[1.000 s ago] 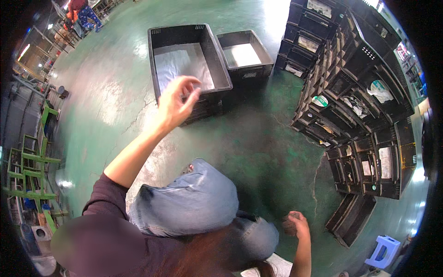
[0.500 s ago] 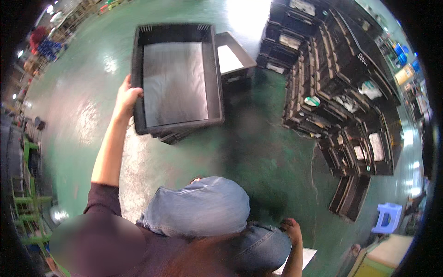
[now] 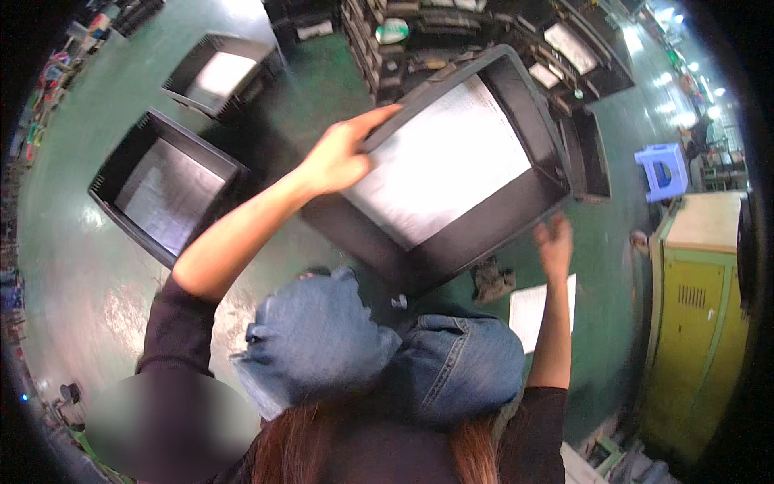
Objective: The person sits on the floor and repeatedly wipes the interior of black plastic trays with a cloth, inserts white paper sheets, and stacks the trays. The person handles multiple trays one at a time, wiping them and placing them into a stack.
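Observation:
My left hand (image 3: 343, 157) grips the left rim of a black plastic crate (image 3: 488, 222), its thumb and fingers closed around the edge. The crate is tilted in front of my knees, and a bright white sheet (image 3: 455, 157) lines its bottom. Just off the crate's lower right corner is my right hand (image 3: 554, 246), slightly blurred, with fingers apart and nothing in them. Left of my left forearm stands another black crate (image 3: 214, 157) with a greyish sheet inside.
Farther off at left is a black crate (image 3: 181, 85) with white paper. Stacked black crates (image 3: 435, 36) rise ahead. To the right are a blue-violet plastic stool (image 3: 663, 171) and a yellow-green metal cabinet (image 3: 689, 306). White paper (image 3: 528, 315) lies on the green floor by my right forearm.
The view has swung right. My left hand has let go of the crate with the greyish sheet and now grips a different one. My right hand has risen from beside my knee toward that crate.

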`<state>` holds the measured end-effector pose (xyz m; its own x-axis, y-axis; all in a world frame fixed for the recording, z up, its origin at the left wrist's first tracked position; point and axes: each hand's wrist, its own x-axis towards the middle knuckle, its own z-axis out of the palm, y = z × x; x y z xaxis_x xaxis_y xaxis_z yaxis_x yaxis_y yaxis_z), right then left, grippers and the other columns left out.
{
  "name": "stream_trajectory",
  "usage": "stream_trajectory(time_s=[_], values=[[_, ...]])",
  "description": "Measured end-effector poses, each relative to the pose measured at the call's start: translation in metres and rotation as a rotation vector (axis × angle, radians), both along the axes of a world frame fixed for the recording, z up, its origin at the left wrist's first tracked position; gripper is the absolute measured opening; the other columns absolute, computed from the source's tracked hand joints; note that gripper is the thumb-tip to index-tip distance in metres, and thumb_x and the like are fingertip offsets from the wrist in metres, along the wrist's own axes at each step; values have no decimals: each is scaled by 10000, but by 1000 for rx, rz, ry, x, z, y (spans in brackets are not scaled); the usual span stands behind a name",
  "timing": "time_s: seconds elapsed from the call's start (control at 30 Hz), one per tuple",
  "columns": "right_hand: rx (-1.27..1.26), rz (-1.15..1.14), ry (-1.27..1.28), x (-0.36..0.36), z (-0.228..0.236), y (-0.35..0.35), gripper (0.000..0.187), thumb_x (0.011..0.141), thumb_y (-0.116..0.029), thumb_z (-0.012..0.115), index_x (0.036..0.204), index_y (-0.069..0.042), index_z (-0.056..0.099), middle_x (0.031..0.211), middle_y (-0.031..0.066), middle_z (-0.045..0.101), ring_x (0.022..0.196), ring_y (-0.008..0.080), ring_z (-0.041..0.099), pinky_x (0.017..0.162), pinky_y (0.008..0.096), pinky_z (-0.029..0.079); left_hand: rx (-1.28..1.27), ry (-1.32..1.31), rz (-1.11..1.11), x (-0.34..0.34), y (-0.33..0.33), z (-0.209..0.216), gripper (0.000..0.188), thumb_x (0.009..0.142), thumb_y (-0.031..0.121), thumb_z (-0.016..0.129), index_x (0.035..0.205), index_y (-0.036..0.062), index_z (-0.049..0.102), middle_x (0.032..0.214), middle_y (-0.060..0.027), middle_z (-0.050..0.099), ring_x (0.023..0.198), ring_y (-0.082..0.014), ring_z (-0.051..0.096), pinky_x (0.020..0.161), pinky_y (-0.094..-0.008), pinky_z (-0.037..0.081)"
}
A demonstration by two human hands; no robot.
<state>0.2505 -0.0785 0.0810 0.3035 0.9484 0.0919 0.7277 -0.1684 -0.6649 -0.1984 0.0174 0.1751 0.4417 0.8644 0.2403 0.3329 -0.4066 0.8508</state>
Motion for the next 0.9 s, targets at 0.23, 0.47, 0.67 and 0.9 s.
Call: stream_trajectory(time_s=[0.23, 0.47, 0.67, 0.9], values=[[50, 277, -20, -92, 132, -43, 160, 895, -160, 580, 964, -32, 646, 970, 88, 641, 921, 207, 603, 834, 303, 446, -889, 272, 2, 151, 74, -57, 457, 670, 20, 523, 1107, -115, 513, 1085, -310, 553, 985, -382, 598, 772, -471, 498], [211, 276, -250, -98, 154, -45, 201, 851, -104, 617, 1038, -33, 603, 1005, 122, 624, 942, 262, 603, 855, 350, 451, -1187, 5, 141, 171, 82, -91, 406, 687, -24, 534, 1076, -125, 480, 1051, -331, 522, 901, -446, 590, 702, -631, 471], [608, 0, -274, -97, 131, -37, 242, 817, -33, 638, 1048, -27, 568, 1050, 143, 570, 1000, 283, 542, 895, 386, 414, -1229, 73, 36, 147, 82, -115, 212, 740, 109, 525, 890, -35, 567, 862, -219, 623, 778, -339, 644, 626, -559, 533], [427, -274, 160, -87, 72, -1, 486, 841, -232, 671, 1234, -16, 484, 1196, 161, 465, 1097, 272, 479, 926, 355, 399, -1284, 37, 48, 122, 87, -75, 353, 823, 260, 510, 1049, -9, 550, 1076, -231, 597, 944, -312, 623, 780, -522, 526]])
